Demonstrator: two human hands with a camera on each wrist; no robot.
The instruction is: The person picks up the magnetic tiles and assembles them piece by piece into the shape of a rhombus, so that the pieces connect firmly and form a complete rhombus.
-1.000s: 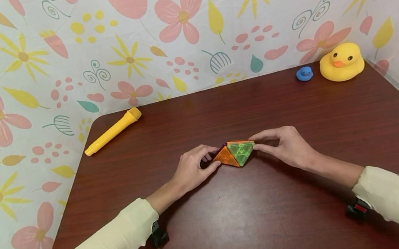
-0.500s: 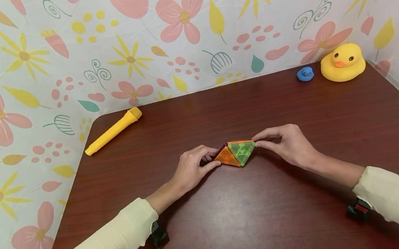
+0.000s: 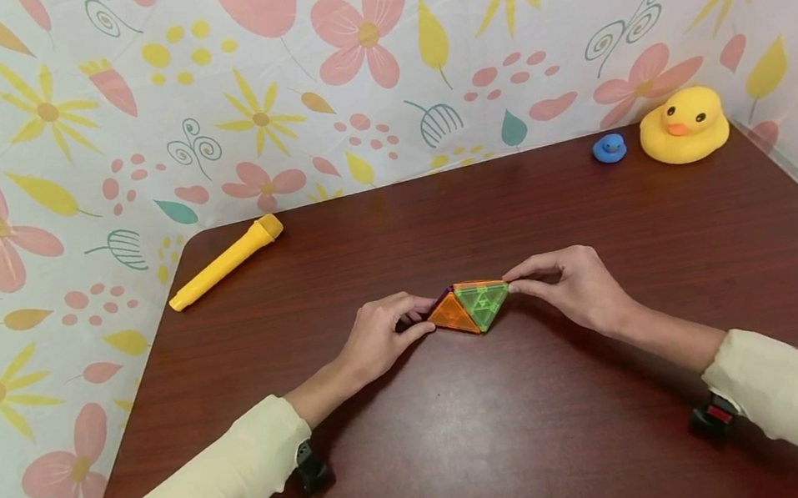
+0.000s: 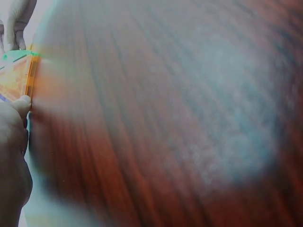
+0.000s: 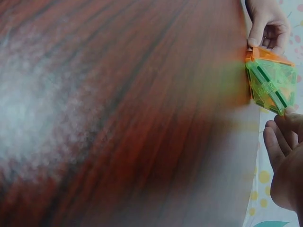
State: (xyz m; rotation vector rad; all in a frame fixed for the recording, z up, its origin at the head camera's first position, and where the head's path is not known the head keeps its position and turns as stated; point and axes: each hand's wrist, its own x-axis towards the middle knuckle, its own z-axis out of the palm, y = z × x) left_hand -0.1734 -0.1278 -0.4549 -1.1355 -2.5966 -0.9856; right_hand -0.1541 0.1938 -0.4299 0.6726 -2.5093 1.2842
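Translucent triangular magnetic tiles are joined into a small solid at the middle of the table. In the head view, an orange tile (image 3: 451, 315) and a green tile (image 3: 484, 305) face the front, with a purple edge behind the orange one. My left hand (image 3: 389, 333) pinches the left corner between thumb and fingers. At the opposite corner my right hand (image 3: 576, 284) pinches with thumb and index finger. The right wrist view shows the green tile (image 5: 270, 87) near my right thumb. In the left wrist view my left thumb (image 4: 21, 105) touches the orange tile's corner.
A yellow toy microphone (image 3: 225, 263) lies at the back left of the dark wooden table (image 3: 440, 445). At the back right sit a small blue duck (image 3: 609, 148) and a large yellow duck (image 3: 683, 126). A flower-printed cloth (image 3: 382, 117) stands behind the table.
My left thumb has shifted slightly left, toward the orange tile's outer corner. The right hand has risen a little, and the tile solid stays almost in place.
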